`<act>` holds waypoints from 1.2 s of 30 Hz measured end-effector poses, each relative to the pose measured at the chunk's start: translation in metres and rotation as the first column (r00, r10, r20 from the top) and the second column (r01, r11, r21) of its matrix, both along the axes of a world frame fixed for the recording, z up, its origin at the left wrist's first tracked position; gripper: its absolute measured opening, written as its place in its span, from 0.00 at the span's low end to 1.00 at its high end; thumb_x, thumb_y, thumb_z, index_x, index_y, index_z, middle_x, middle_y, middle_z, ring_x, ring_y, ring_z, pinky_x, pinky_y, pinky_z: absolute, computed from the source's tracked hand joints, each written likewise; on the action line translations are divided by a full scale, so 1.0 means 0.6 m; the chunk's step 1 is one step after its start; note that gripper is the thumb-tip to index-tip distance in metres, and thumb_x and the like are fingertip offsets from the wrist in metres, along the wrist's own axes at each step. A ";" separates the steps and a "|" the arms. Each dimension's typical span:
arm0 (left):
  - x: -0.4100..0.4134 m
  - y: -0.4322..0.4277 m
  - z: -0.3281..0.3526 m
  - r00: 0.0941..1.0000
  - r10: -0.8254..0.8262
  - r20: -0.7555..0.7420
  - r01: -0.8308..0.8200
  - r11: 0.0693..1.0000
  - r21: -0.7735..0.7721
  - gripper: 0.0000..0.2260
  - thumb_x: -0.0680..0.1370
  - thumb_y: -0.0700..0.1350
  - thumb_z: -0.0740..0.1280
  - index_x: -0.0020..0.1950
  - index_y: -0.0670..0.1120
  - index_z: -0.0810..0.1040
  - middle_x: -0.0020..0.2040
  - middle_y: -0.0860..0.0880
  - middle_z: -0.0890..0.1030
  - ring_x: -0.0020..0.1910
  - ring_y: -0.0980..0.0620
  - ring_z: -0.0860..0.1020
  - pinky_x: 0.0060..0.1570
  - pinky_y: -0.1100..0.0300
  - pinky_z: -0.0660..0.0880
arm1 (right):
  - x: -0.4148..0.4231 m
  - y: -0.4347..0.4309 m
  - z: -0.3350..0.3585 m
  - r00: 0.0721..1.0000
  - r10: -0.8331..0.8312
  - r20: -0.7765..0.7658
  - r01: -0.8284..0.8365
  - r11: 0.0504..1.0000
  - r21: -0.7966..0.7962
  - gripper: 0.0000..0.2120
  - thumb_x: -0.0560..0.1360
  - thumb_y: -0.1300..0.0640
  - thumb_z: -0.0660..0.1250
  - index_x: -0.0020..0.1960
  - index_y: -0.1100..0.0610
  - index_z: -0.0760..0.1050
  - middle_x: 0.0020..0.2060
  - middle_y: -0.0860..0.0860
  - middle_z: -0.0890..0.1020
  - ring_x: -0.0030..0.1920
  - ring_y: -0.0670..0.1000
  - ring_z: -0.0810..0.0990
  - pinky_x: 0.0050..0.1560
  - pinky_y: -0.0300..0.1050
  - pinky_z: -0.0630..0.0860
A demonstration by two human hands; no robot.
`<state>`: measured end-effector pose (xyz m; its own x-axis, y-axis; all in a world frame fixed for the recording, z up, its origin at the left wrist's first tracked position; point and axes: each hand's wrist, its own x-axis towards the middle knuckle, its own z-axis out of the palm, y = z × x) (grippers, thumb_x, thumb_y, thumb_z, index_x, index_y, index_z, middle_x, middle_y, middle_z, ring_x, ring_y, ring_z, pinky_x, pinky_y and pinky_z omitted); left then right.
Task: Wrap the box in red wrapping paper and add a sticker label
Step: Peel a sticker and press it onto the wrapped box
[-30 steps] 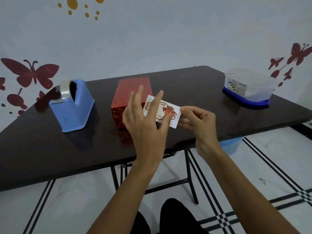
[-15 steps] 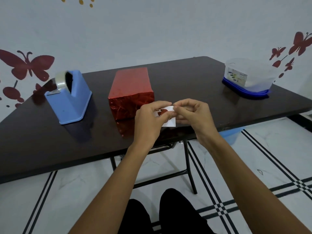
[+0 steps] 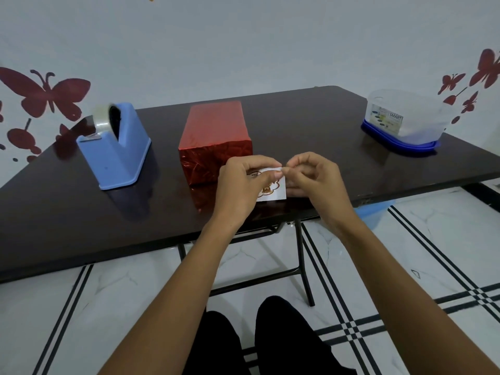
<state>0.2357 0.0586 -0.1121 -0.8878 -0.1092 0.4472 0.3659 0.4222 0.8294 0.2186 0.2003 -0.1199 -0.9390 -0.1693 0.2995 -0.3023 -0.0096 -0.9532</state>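
Both bare forearms stretched forward and inward, so the hands met nearly fingertip to fingertip. The left hand had its back toward the camera, and its thumb and curled forefinger pinched the upper edge of a sticker sheet. The right hand was arched with its fingers curled, and its thumb and forefinger tips nipped the sheet's upper right corner.

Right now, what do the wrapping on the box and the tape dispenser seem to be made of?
The wrapping on the box: probably foil-type paper, shiny; its front face shows crinkled glints. The tape dispenser: apparently moulded blue plastic, smooth, softly glossy.
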 end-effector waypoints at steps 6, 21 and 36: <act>0.000 -0.010 0.005 0.999 -0.050 0.002 0.050 0.999 -0.019 0.05 0.72 0.38 0.72 0.46 0.43 0.85 0.41 0.50 0.85 0.41 0.54 0.83 0.43 0.63 0.78 | 0.002 0.010 0.013 0.986 0.108 0.131 -0.097 0.992 -0.081 0.06 0.76 0.61 0.64 0.45 0.59 0.79 0.38 0.54 0.85 0.40 0.52 0.85 0.37 0.38 0.80; 0.003 -0.025 0.032 0.992 -0.090 0.086 0.104 0.977 -0.185 0.04 0.73 0.40 0.72 0.46 0.46 0.85 0.41 0.50 0.85 0.40 0.56 0.82 0.40 0.67 0.74 | -0.001 0.016 0.015 0.971 0.199 0.135 -0.187 0.978 -0.092 0.04 0.71 0.62 0.67 0.44 0.59 0.80 0.35 0.50 0.85 0.38 0.50 0.85 0.33 0.35 0.79; 0.007 -0.031 0.061 0.969 -0.093 0.231 0.178 0.907 -0.380 0.04 0.75 0.44 0.71 0.46 0.50 0.85 0.40 0.53 0.84 0.38 0.58 0.81 0.38 0.66 0.75 | 0.005 0.011 -0.001 0.983 0.171 -0.064 -0.169 0.985 0.046 0.05 0.74 0.64 0.66 0.43 0.56 0.80 0.35 0.45 0.85 0.39 0.49 0.85 0.37 0.38 0.81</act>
<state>0.2401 0.0400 -0.0754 -0.9570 0.1669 0.2373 0.2854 0.6887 0.6665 0.2215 0.2067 -0.1207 -0.8733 -0.3379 0.3509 -0.3631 -0.0287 -0.9313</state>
